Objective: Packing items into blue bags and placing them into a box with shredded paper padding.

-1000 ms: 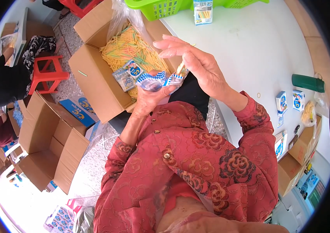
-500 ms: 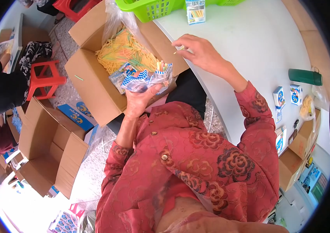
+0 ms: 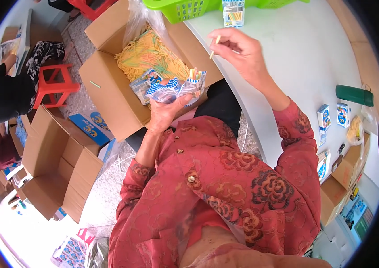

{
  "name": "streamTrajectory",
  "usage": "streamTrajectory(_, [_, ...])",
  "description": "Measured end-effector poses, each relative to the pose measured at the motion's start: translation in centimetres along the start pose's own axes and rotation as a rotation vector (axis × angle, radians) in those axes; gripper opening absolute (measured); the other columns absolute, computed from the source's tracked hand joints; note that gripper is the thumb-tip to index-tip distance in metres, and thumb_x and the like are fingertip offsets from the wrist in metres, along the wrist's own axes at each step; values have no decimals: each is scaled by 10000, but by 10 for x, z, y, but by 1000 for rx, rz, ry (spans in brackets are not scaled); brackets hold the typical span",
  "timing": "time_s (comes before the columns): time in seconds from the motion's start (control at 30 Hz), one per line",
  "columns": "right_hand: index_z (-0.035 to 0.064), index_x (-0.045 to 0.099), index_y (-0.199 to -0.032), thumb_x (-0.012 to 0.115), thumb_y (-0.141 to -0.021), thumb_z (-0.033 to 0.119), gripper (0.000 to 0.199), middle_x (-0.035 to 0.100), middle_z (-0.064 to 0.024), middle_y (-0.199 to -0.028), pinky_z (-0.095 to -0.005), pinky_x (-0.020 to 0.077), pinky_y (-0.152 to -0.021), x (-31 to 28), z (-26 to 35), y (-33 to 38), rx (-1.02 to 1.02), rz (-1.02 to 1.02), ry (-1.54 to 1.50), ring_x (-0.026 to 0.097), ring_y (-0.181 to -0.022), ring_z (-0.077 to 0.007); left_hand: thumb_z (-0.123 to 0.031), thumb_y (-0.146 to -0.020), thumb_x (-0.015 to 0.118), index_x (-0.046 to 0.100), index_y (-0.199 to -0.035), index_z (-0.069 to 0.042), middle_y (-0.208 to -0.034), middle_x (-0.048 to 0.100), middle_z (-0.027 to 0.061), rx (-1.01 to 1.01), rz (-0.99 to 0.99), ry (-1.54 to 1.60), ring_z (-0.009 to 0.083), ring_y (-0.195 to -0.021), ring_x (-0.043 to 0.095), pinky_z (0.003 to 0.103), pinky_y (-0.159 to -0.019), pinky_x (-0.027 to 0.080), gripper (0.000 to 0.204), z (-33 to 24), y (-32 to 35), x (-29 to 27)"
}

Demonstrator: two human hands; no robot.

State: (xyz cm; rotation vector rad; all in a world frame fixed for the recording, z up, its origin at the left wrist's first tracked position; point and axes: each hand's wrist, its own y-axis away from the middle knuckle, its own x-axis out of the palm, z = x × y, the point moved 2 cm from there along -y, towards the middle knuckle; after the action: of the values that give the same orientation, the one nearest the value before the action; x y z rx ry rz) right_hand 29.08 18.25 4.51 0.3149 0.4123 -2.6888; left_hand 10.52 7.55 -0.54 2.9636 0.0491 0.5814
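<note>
My left hand (image 3: 162, 117) is closed around small clear packets with blue-and-white striped edges. One open packet (image 3: 194, 84) holds several thin pastel sticks standing up out of its top; the striped packets (image 3: 161, 92) beside it are crumpled together. My right hand (image 3: 246, 56) is raised over the white table, pinching a thin pale yellow stick (image 3: 217, 40) between thumb and fingers. Below my left hand, a cardboard box (image 3: 104, 87) contains a loose heap of yellow, orange and green sticks (image 3: 151, 56) and a flat blue-and-white packet (image 3: 140, 88).
A green basket (image 3: 182, 11) and a filled packet (image 3: 234, 15) stand at the white table's (image 3: 287, 58) far edge. To the right lie a dark green bottle (image 3: 353, 95) and small blue-and-white packs (image 3: 324, 117). An open carton (image 3: 60, 174), red stool (image 3: 55, 85) and seated person (image 3: 8, 96) are left.
My right hand has lifted slightly and moved right, and the stick in it now shows more clearly. My left hand keeps its hold on the packets. The whole view has shifted a little.
</note>
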Motion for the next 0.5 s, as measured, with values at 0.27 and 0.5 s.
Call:
streamTrajectory(0.27, [39,610,-1003,606,-803,66,203,640,-57,-856,-232,479,-694,15,43,10,-104,63,-55,624,-784,-121,-1,-693,722,487,-978,-6,-892,610,61,20,-32,-27,124,-835,585,247,-729,477,369,2,-2,7])
streamTrajectory(0.5, [30,620,-1002,556,-799,19,213,572,-111,-1075,-295,454,-799,22,47,9,-194,132,200,562,-978,-212,-67,-652,766,541,-919,-30,-826,608,28,-31,-47,0,79,-741,553,248,-679,469,351,3,-3,4])
